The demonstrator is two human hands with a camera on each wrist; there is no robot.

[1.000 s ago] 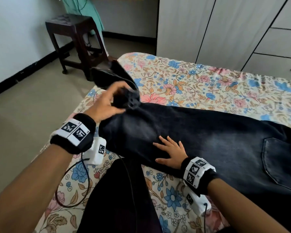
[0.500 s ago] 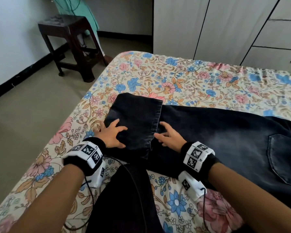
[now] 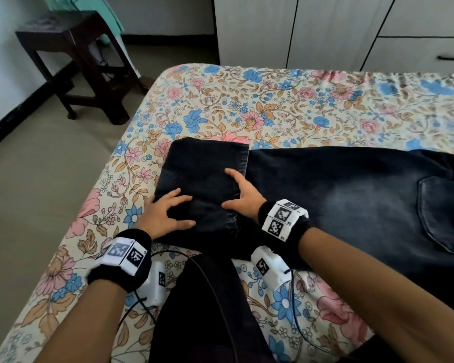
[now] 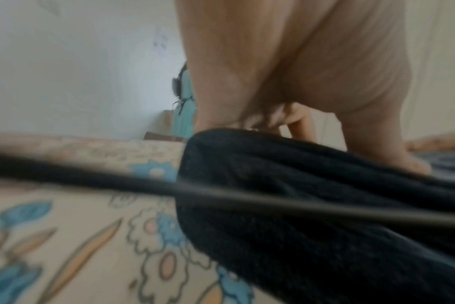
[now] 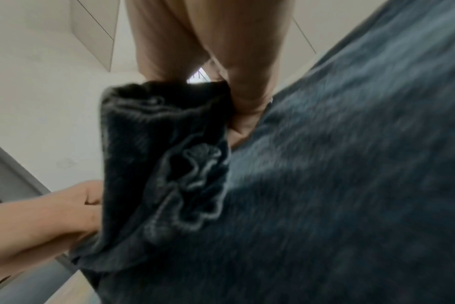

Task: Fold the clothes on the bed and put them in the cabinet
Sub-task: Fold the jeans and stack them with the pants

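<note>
- Dark denim jeans are lying across the floral bed, their leg end folded back over the leg at the bed's left side.
- Left hand is pressing flat on the folded flap, fingers spread and straight.
- Right hand is resting at the flap's hem edge, fingers extended, thumb out; whether it is pinching the hem is unclear.
- White cabinet is standing beyond the bed.
</note>
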